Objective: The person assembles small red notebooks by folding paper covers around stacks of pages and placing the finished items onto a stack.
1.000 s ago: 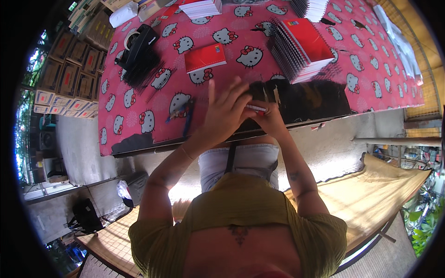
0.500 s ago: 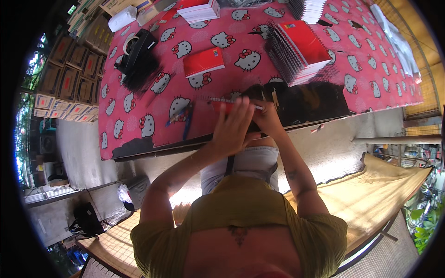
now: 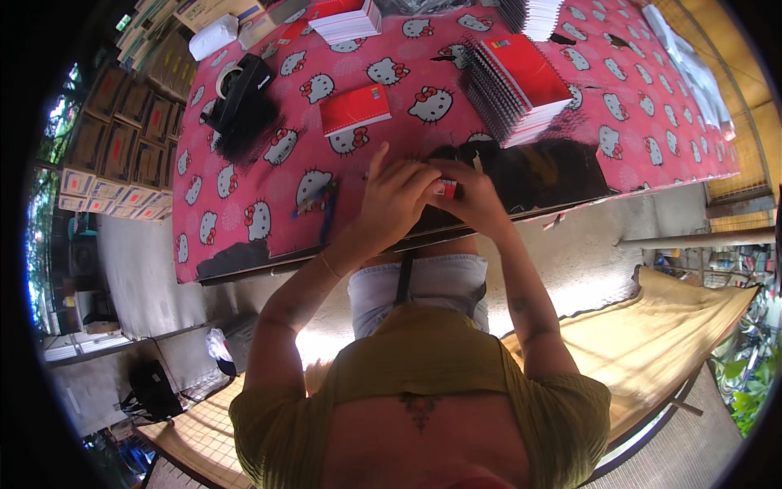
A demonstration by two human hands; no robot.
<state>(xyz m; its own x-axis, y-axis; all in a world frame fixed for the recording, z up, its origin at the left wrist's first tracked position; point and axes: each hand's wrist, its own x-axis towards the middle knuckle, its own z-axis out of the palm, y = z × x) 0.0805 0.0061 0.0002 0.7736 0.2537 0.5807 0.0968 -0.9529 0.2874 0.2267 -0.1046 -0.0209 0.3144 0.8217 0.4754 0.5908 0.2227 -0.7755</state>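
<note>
At the table's near edge, a small red spiral notebook (image 3: 445,188) sits between my hands, mostly hidden by them. My left hand (image 3: 394,200) reaches over it from the left, its fingers bent onto the notebook and one finger sticking up. Curled round the other side, my right hand (image 3: 476,196) grips it; the right fingertips are partly covered. A blue pen (image 3: 328,213) lies on the table just left of my left hand. Beyond the hands lies a single red notebook (image 3: 356,110), flat. To its right rises a stack of red spiral notebooks (image 3: 521,85).
A pink patterned cloth (image 3: 269,183) covers the table, torn to black near the front edge. A black tape dispenser (image 3: 239,90) stands at the left. More notebooks (image 3: 346,20) sit at the back. Cardboard boxes (image 3: 122,134) are piled on the far left.
My left hand has gone from lying flat across the notebook to bent fingers. The notebook has turned and shows less between my hands. My right hand has closed further round it.
</note>
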